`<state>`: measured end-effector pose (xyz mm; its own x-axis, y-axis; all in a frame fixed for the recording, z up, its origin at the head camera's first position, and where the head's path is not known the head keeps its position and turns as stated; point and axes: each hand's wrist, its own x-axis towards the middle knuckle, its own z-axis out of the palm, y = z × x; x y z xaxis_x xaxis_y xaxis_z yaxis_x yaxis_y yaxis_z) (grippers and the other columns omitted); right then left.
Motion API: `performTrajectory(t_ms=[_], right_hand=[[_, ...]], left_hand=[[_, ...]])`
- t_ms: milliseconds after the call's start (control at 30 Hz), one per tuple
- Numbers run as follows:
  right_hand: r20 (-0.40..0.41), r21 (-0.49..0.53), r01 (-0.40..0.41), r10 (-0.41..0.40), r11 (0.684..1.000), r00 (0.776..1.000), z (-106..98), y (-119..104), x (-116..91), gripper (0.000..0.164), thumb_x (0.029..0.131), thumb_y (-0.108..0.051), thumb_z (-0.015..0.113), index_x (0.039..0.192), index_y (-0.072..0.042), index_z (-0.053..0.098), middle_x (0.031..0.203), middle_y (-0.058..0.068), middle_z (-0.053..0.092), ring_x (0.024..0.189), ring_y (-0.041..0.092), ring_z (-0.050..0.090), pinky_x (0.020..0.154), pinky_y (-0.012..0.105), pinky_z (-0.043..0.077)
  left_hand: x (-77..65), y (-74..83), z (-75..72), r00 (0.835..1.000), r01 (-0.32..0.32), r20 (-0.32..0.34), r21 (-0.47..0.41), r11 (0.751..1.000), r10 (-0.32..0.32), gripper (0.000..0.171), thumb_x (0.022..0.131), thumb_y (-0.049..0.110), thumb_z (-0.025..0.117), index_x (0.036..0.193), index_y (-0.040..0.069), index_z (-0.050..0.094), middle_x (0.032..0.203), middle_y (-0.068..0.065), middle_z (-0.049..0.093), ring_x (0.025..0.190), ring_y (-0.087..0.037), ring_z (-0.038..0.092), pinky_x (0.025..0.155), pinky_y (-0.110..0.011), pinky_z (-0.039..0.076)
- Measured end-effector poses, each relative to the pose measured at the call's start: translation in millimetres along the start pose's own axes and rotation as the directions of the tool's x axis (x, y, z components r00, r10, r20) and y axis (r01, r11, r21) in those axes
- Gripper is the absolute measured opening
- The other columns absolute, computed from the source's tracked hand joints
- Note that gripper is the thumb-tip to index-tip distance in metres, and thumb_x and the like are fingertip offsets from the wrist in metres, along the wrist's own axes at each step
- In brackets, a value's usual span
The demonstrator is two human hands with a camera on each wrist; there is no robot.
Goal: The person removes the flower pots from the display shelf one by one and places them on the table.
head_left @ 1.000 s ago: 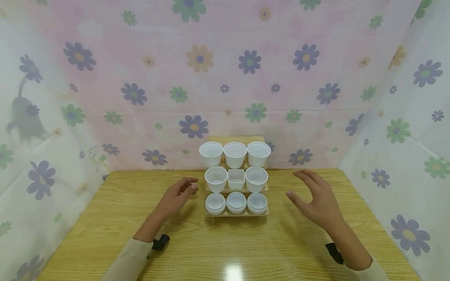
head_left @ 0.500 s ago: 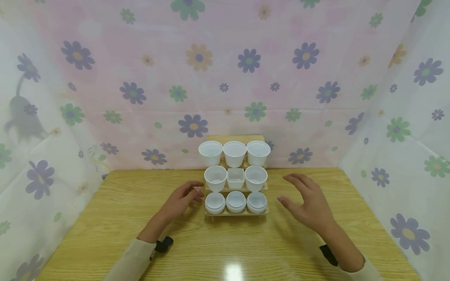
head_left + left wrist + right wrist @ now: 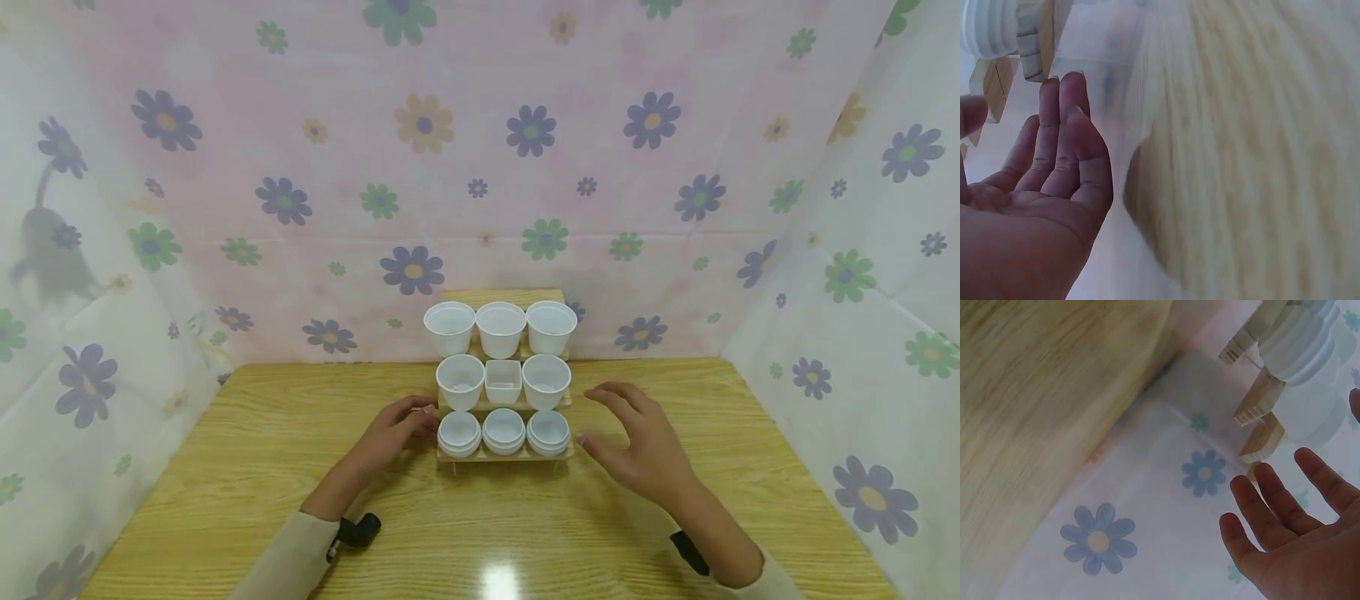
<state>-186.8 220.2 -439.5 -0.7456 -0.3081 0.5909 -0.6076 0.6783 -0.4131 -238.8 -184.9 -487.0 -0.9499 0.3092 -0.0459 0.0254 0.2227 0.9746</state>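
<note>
A stepped wooden rack (image 3: 505, 455) stands at the back middle of the table, with three rows of white cups (image 3: 501, 328). The middle row has a square cup (image 3: 503, 381) at its centre; the front row holds low round cups (image 3: 504, 429). My left hand (image 3: 397, 432) is just left of the rack's front row, fingers loosely bent, holding nothing; its fingers (image 3: 1060, 131) reach near the rack's edge (image 3: 1038, 44). My right hand (image 3: 637, 442) hovers spread just right of the rack, empty, with fingers (image 3: 1272, 506) apart from the rack's side (image 3: 1263, 434).
The wooden table (image 3: 480, 517) is walled on three sides by flower-print cloth (image 3: 480, 167). Small black wrist cameras (image 3: 358, 530) sit at each cuff. Bare tabletop lies in front of the rack and to both sides.
Both hands have moved inward toward the rack: the left to the front row's left end, the right from further right to just beside the rack.
</note>
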Motion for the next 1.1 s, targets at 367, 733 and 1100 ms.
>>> performTrajectory(t_ms=[367, 733, 1100], right_hand=[[0.036, 0.031, -0.002, 0.001, 1.0, 0.999, 12, -4, -2, 0.053, 0.086, -0.025, 0.09, 0.133, -0.011, 0.07, 0.133, 0.005, 0.065, 0.121, 0.032, 0.064, 0.096, 0.058, 0.054], [0.072, 0.074, 0.007, -0.012, 0.997, 0.997, 18, -9, -1, 0.047, 0.086, -0.025, 0.091, 0.127, -0.012, 0.071, 0.133, 0.005, 0.066, 0.123, 0.027, 0.065, 0.097, 0.053, 0.057], [0.091, 0.089, 0.004, -0.013, 0.996, 0.996, 20, -13, 0, 0.046, 0.082, -0.021, 0.095, 0.121, -0.013, 0.072, 0.127, 0.001, 0.061, 0.116, 0.02, 0.063, 0.092, 0.048, 0.058]], left_hand=[[2.3, -14.2, 5.2, 0.991, 0.079, 0.124, -0.231, 0.97, -0.052, 0.047, 0.112, 0.031, 0.055, 0.142, -0.006, 0.053, 0.115, -0.006, 0.072, 0.099, -0.017, 0.07, 0.082, -0.031, 0.058], [0.7, -20.6, 12.6, 0.982, 0.049, 0.19, -0.279, 0.959, 0.005, 0.034, 0.109, 0.011, 0.055, 0.137, -0.008, 0.055, 0.12, -0.007, 0.066, 0.101, -0.015, 0.065, 0.084, -0.027, 0.057], [3.4, -21.9, 14.6, 0.985, 0.064, 0.169, -0.288, 0.955, -0.014, 0.034, 0.108, 0.009, 0.056, 0.137, -0.008, 0.055, 0.121, -0.008, 0.066, 0.099, -0.016, 0.065, 0.083, -0.028, 0.057]])
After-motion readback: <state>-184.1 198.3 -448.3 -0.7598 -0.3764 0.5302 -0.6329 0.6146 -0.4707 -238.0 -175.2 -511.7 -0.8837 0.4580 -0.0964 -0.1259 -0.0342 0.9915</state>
